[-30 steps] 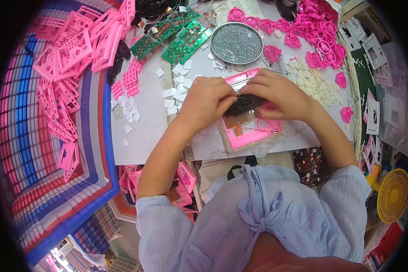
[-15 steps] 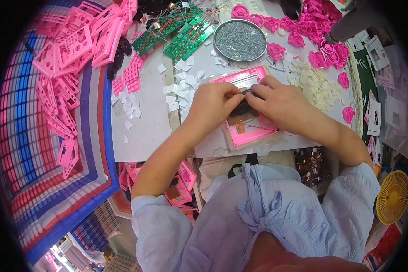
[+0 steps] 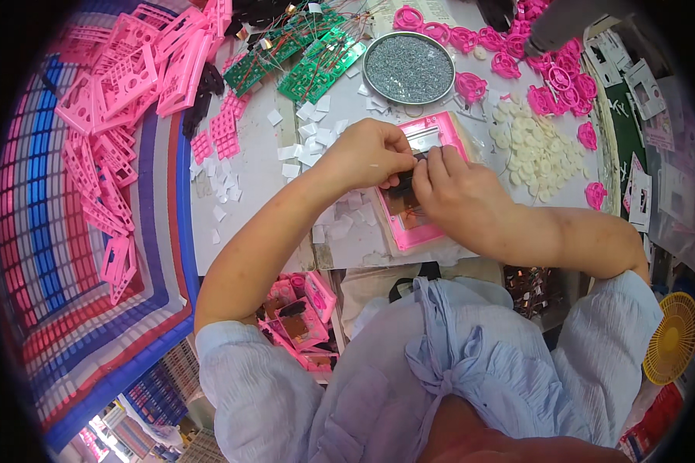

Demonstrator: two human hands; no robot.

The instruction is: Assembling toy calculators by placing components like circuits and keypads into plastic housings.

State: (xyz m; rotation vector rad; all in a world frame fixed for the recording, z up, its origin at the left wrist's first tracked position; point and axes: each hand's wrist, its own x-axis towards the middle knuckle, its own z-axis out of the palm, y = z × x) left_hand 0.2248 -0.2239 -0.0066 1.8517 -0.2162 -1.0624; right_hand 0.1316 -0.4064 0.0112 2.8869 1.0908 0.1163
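Pink casing [image 3: 420,238] near table edge [image 3: 361,259], left fingers [image 3: 398,145] pinching black part [image 3: 401,187], right fingers [image 3: 442,168] unclear

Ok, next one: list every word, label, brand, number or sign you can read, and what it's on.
None can be read.
Paper at the top edge: apparent print, too small.
Pink-and-white sheet at far right: marks too small and blurred.

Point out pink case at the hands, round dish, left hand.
Pink case [image 3: 417,238]: head view, near edge of its frame.
Round dish [image 3: 409,102]: head view, near rim.
Left hand [image 3: 369,156]: head view, back of hand.
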